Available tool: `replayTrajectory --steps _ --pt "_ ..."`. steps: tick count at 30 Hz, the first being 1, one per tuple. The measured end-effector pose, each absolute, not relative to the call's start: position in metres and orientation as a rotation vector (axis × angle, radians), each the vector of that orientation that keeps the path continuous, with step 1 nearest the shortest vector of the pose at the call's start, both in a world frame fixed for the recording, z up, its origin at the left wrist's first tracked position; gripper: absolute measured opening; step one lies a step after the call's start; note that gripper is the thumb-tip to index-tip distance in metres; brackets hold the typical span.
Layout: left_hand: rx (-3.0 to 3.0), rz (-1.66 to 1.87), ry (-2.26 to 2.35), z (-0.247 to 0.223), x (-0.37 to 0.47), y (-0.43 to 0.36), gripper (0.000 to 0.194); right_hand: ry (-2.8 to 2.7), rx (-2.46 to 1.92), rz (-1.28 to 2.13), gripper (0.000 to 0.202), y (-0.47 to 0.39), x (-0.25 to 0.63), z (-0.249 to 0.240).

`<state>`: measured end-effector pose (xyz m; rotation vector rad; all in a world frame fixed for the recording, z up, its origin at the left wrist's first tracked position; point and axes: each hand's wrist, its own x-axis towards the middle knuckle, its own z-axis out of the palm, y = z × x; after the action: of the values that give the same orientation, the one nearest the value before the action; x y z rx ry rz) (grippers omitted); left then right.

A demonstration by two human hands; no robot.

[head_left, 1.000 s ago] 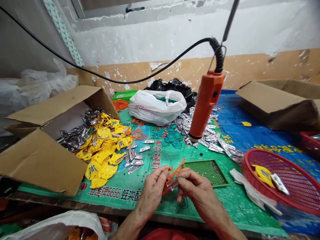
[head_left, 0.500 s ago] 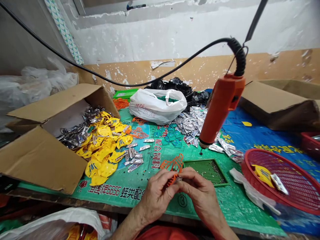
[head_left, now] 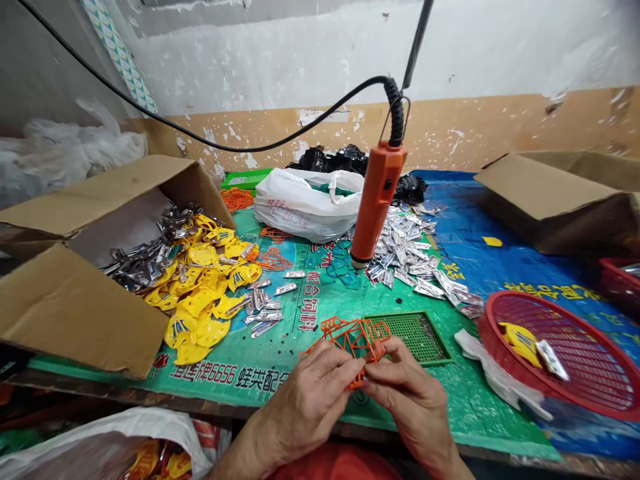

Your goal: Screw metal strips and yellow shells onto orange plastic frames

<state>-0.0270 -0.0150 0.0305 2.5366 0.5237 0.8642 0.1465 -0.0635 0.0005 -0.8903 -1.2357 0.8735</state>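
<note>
Orange openwork plastic piece (head_left: 353, 337) is positioned at front centre of the head view, between the hands and above the green printed plastic sheet (head_left: 480, 400). Left hand (head_left: 307, 393) and right hand (head_left: 413, 393) both grip its near edge between thumb and fingers; whether a smaller part is pinched there is hidden. Handling of this piece appears under way and not complete. The orange cylindrical power tool (head_left: 377, 200) hangs upright on its black cable, touched by neither hand. Judged from the layout, much stock is left: flat orange openwork pieces (head_left: 275, 259) and a heap of narrow silver metal pieces (head_left: 400, 247) lie loose on the sheet. Yellow rounded plastic pieces (head_left: 205, 300), mixed with silver ones, spill from the brown cardboard box (head_left: 75, 300); these may be finished output, but this cannot be confirmed. A green perforated plastic tray (head_left: 395, 327) lies just beyond the right hand. Readable markings: "牌6656" and "蛙类配合" along the sheet's front edge, and "配合饲料" in red, set vertically near its middle. Red print on the white plastic bag (head_left: 300, 217) and yellow characters on the blue tarpaulin (head_left: 465, 220) are not legible.
</note>
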Motion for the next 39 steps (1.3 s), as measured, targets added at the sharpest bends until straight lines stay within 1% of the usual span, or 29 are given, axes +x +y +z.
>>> replayTrajectory --steps 3,5,8,15,18,22,28,30,33,35,37,39 --pt "2.571 0.858 0.483 0.034 -0.027 -0.019 0.054 -1.236 -0.860 0.818 0.027 -0.067 0.147 -0.003" --pt "2.599 0.831 0.484 0.037 -0.026 -0.021 0.054 -1.242 -0.849 0.775 0.031 -0.070 0.147 -0.005" --pt "2.649 0.789 0.489 0.041 -0.026 -0.023 0.049 -1.252 -0.862 0.723 0.035 -0.074 0.146 -0.005" --pt "2.700 0.751 0.486 0.043 -0.028 -0.029 0.040 -1.314 -0.877 0.571 0.034 -0.078 0.142 0.007" --pt "2.677 0.765 0.482 0.042 -0.027 -0.029 0.039 -1.337 -0.886 0.546 0.035 -0.078 0.142 0.010" --pt "2.671 0.786 0.479 0.043 -0.026 -0.028 0.038 -1.345 -0.912 0.530 0.029 -0.078 0.142 0.012" --pt "2.706 0.741 0.522 0.045 -0.025 -0.027 0.029 -1.412 -0.956 0.510 0.030 -0.077 0.145 0.007" --pt "2.721 0.718 0.543 0.045 -0.025 -0.026 0.026 -1.512 -1.060 0.376 0.035 -0.078 0.147 0.004" --pt "2.734 0.691 0.587 0.043 -0.023 -0.025 0.022 -1.696 -1.257 -0.065 0.036 -0.082 0.150 0.001" --pt "2.743 0.689 0.616 0.040 -0.021 -0.025 0.020 -1.787 -1.303 -0.273 0.033 -0.083 0.151 0.003" --pt "2.754 0.702 0.633 0.037 -0.019 -0.026 0.021 -1.853 -1.269 -0.280 0.032 -0.083 0.153 0.006" --pt "2.732 0.742 0.670 0.034 -0.019 -0.027 0.020 -1.867 -1.223 -0.177 0.030 -0.081 0.154 0.009"
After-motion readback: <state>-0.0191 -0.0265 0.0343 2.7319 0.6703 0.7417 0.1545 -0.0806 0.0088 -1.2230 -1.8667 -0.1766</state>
